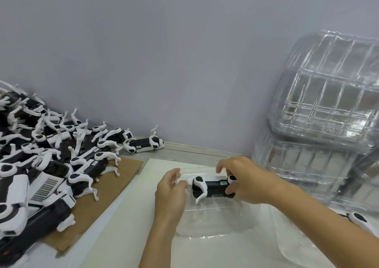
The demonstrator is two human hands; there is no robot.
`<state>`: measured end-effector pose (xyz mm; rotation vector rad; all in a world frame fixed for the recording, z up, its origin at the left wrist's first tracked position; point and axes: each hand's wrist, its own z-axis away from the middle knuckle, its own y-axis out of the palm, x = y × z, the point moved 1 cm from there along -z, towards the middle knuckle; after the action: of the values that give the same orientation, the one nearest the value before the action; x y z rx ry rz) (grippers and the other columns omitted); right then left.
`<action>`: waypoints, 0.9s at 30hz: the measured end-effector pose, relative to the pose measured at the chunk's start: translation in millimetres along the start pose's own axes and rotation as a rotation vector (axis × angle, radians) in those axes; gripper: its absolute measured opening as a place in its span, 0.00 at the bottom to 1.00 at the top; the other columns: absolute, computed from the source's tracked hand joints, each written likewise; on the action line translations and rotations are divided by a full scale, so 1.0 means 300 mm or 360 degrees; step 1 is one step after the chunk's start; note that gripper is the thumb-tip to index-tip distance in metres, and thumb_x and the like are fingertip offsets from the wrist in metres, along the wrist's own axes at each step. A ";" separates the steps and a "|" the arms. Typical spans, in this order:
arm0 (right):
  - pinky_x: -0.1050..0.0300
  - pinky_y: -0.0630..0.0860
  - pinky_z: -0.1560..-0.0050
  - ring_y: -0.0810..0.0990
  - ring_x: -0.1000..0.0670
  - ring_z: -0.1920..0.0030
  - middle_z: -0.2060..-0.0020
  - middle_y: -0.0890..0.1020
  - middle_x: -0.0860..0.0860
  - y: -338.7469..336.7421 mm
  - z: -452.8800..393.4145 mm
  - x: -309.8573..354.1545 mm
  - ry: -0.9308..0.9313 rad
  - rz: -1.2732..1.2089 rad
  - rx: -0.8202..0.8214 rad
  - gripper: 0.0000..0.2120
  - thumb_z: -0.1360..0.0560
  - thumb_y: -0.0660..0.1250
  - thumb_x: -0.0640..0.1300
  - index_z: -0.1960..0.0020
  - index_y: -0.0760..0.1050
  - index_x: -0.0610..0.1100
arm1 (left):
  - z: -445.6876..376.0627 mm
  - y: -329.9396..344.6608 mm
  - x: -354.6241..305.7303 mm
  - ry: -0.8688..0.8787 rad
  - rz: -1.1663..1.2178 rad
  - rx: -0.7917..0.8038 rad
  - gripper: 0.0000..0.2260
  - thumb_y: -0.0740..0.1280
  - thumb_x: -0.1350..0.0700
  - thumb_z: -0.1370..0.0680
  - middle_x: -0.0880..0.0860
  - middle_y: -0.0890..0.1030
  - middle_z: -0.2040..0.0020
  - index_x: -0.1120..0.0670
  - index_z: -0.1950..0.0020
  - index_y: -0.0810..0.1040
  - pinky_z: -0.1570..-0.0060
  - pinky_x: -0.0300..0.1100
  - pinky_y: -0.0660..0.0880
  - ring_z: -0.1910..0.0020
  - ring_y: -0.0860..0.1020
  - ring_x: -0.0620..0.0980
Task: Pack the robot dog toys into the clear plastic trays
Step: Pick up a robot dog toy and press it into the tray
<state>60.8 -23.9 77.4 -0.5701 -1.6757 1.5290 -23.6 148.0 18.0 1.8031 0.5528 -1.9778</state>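
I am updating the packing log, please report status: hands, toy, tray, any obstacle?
Right hand grips black-and-white robot dog toy over clear plastic tray. Left hand pinches tray's edge. Nothing blocks the tray.

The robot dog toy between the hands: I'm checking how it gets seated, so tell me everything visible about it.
The robot dog toy looks like hard plastic: a black body with a small label, white legs with black round hip joints. It lies lengthwise, legs toward the camera, over the clear plastic tray on the white sheet. The right hand grips its right end; the left hand is at its left end and the tray's edge.
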 end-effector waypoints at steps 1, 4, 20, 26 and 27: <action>0.55 0.76 0.54 0.72 0.56 0.53 0.55 0.69 0.61 -0.005 -0.006 0.000 0.0008 0.0008 0.0004 0.17 0.26 0.73 0.43 0.43 0.71 0.57 | 0.001 0.000 0.000 0.0007 -0.0012 -0.0004 0.18 0.64 0.63 0.21 0.47 0.77 0.35 0.51 0.32 0.75 0.44 0.37 0.65 0.37 0.73 0.43; 0.55 0.76 0.56 0.73 0.53 0.53 0.54 0.70 0.60 -0.004 -0.022 0.002 -0.0016 0.0136 0.0063 0.15 0.27 0.74 0.44 0.46 0.71 0.54 | 0.006 0.002 -0.001 0.0026 -0.0039 -0.0003 0.18 0.63 0.63 0.21 0.48 0.76 0.34 0.51 0.32 0.75 0.44 0.37 0.65 0.37 0.73 0.44; 0.55 0.75 0.45 0.75 0.57 0.49 0.49 0.78 0.59 0.102 0.008 0.145 -0.0291 -0.0310 -0.0311 0.10 0.23 0.67 0.53 0.45 0.80 0.50 | 0.006 0.015 0.000 0.0020 -0.0033 -0.0051 0.18 0.62 0.63 0.21 0.48 0.76 0.34 0.51 0.32 0.75 0.43 0.39 0.65 0.35 0.73 0.46; 0.58 0.74 0.50 0.73 0.56 0.51 0.52 0.75 0.60 0.099 -0.028 0.150 -0.0302 -0.0265 -0.0213 0.12 0.29 0.75 0.45 0.46 0.82 0.54 | 0.004 0.016 -0.005 0.0032 -0.0055 -0.0032 0.18 0.62 0.64 0.21 0.47 0.76 0.35 0.51 0.32 0.74 0.43 0.38 0.65 0.38 0.72 0.44; 0.59 0.74 0.50 0.73 0.56 0.51 0.52 0.74 0.60 0.096 -0.031 0.154 -0.0302 -0.0257 -0.0182 0.13 0.29 0.76 0.44 0.46 0.82 0.54 | 0.005 0.016 -0.005 0.0034 -0.0058 -0.0033 0.18 0.62 0.64 0.21 0.47 0.76 0.35 0.52 0.32 0.74 0.43 0.38 0.65 0.38 0.72 0.44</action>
<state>35.6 22.4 60.5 -0.3469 -1.9141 1.4133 -22.0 143.3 19.4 1.8160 0.6148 -1.9718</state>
